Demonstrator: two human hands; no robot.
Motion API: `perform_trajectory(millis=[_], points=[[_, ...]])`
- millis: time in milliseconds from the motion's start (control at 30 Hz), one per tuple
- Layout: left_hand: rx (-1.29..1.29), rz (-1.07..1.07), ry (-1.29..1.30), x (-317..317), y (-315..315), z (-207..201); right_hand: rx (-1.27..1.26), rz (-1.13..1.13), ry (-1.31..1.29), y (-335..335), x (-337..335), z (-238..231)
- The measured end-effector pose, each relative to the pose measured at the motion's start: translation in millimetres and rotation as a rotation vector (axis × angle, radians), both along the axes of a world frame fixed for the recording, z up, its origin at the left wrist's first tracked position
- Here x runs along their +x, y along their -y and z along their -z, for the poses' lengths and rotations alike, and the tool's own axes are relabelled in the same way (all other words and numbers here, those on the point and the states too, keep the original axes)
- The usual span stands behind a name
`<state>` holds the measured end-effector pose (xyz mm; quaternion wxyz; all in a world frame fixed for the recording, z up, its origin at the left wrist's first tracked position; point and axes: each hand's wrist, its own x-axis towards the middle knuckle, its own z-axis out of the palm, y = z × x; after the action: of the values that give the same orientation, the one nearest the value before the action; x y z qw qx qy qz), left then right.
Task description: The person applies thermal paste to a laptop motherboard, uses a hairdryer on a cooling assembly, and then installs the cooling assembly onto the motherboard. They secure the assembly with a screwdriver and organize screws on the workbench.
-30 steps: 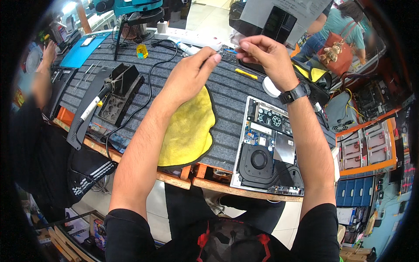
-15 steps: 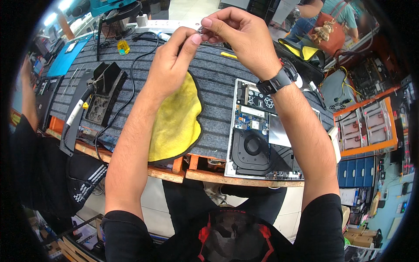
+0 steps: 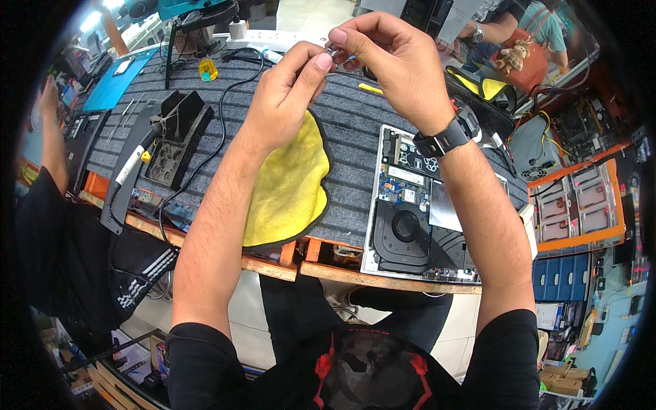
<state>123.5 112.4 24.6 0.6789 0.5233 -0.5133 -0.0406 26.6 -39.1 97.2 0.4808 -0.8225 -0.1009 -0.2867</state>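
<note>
Hands (image 3: pixel 283 99) (image 3: pixel 408 75) closer, small piece (image 3: pixel 331 50) between

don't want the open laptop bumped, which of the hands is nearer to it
Right. The right hand is beyond the laptop's far edge, its forearm crossing over the right side; the left hand is farther left, by the cloth's far end.

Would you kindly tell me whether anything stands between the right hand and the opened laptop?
Nothing visible stands between the right hand and the opened laptop; both are over the grey striped mat. The right forearm hides part of the laptop's right side from view.
</note>
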Motion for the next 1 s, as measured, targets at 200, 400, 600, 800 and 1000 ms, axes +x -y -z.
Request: perform_trajectory(millis=[200, 400, 600, 800, 1000], points=[[0.0, 0.188, -0.149, -5, -7, -9, 0.004, -0.081, 0.043, 5, 0, 1], [0.041, 0.142, -0.076, -3, -8, -5, -0.185, -0.035, 0.046, 7, -3, -1], [-0.266, 0.379, -0.364, -24, -1, -31, 0.115, -0.214, -0.229, 0, -40, -8], [-0.248, 0.258, -0.302, -75, 57, -89, 0.575, -0.107, -0.197, -1, -144, 7], [0.315, 0.005, 0.243, 0, 54, -64, 0.767, 0.208, 0.117, 49, -261, 23]])
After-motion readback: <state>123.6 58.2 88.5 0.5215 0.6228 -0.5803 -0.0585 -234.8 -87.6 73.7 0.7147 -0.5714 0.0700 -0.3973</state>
